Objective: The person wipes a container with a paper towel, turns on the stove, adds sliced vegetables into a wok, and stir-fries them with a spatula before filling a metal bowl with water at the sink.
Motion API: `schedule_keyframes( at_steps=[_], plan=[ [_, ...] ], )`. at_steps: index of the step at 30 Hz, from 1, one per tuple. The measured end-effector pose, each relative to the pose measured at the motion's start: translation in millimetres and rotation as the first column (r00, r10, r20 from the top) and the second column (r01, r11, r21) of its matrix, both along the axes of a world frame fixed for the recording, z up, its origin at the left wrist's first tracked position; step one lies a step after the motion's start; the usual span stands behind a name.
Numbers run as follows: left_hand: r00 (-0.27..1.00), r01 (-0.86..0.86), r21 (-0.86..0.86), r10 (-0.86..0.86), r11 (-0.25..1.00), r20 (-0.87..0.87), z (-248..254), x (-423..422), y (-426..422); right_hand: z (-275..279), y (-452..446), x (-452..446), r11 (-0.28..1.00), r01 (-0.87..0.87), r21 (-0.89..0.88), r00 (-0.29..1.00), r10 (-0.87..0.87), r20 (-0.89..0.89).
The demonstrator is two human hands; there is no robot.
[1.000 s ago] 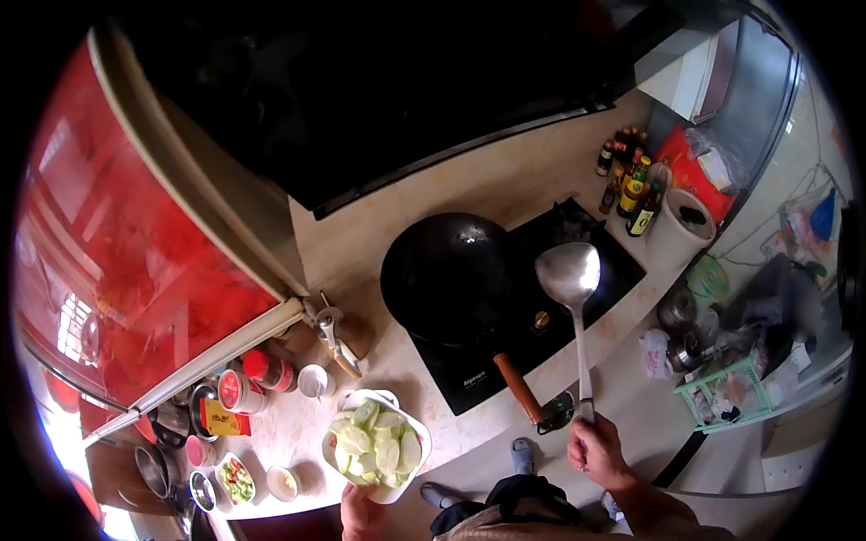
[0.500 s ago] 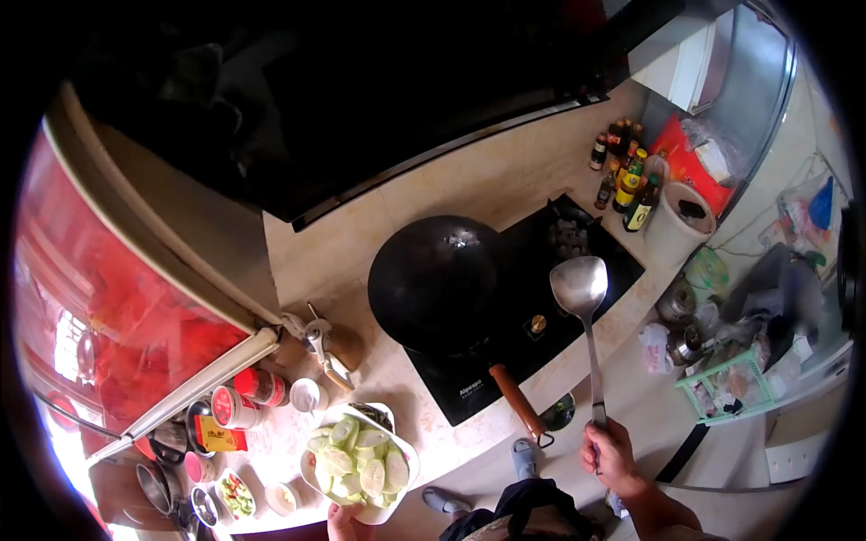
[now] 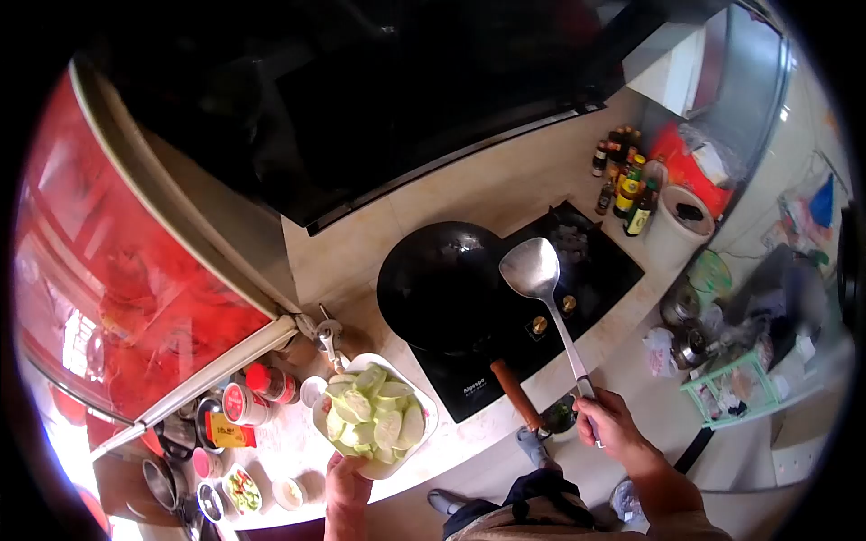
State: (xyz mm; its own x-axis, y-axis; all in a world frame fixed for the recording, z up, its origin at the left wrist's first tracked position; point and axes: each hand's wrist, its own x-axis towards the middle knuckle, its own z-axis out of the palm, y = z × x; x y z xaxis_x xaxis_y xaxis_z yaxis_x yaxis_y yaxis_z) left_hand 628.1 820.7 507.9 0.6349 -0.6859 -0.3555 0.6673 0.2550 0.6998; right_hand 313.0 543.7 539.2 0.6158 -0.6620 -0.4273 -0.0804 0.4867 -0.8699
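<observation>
My left hand [image 3: 347, 482] grips the near edge of a white dish [image 3: 429, 413] piled with pale green vegetable slices [image 3: 374, 410]. The dish is held at the front of the counter, left of the stove. My right hand [image 3: 610, 420] is closed around the handle of a metal wok spatula [image 3: 532, 268]. Its wide blade hangs over the stove, just right of the black wok [image 3: 442, 293]. The wok sits on the left burner, its wooden handle [image 3: 516, 397] pointing toward me. I cannot make out any food inside it.
Several sauce bottles [image 3: 640, 212] stand in the back right corner beside a white bin [image 3: 683, 221]. Jars [image 3: 244, 405], a small bowl of chopped vegetables [image 3: 242, 490] and a white cup [image 3: 289, 492] line the counter at left. A green basket [image 3: 735, 386] is at right.
My left hand has lifted the dish and brought it up and slightly right. My right hand has swung the spatula left, bringing its blade closer to the wok.
</observation>
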Motion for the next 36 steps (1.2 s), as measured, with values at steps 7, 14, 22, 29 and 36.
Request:
schedule_keyframes(
  at_steps=[7, 14, 22, 29, 36],
  plan=[
    [0.970, -0.241, 0.049, 0.240, 0.969, 0.039, 24.5, -62.4, -49.2, -23.4, -111.1, 0.1, 0.969, -0.212, -0.129, 0.973, 0.197, -0.117],
    [0.952, -0.307, 0.049, 0.306, 0.951, 0.021, 33.5, -104.4, -63.4, -31.3, -149.3, -4.7, 0.960, -0.272, -0.060, 0.962, 0.269, -0.048],
    [0.940, -0.342, 0.054, 0.342, 0.938, 0.016, 23.2, -117.4, -37.6, -24.9, -128.6, -13.6, 0.977, -0.210, 0.037, 0.976, 0.207, 0.067],
    [0.950, -0.313, 0.038, 0.314, 0.949, -0.001, 2.4, -122.7, 16.4, -19.2, -76.5, -19.5, 0.986, -0.143, 0.080, 0.986, 0.135, 0.096],
    [0.951, -0.310, 0.065, 0.310, 0.948, 0.021, -19.0, -122.2, 60.2, -7.9, -44.3, -13.4, 0.993, -0.113, 0.041, 0.993, 0.112, 0.047]
  ],
)
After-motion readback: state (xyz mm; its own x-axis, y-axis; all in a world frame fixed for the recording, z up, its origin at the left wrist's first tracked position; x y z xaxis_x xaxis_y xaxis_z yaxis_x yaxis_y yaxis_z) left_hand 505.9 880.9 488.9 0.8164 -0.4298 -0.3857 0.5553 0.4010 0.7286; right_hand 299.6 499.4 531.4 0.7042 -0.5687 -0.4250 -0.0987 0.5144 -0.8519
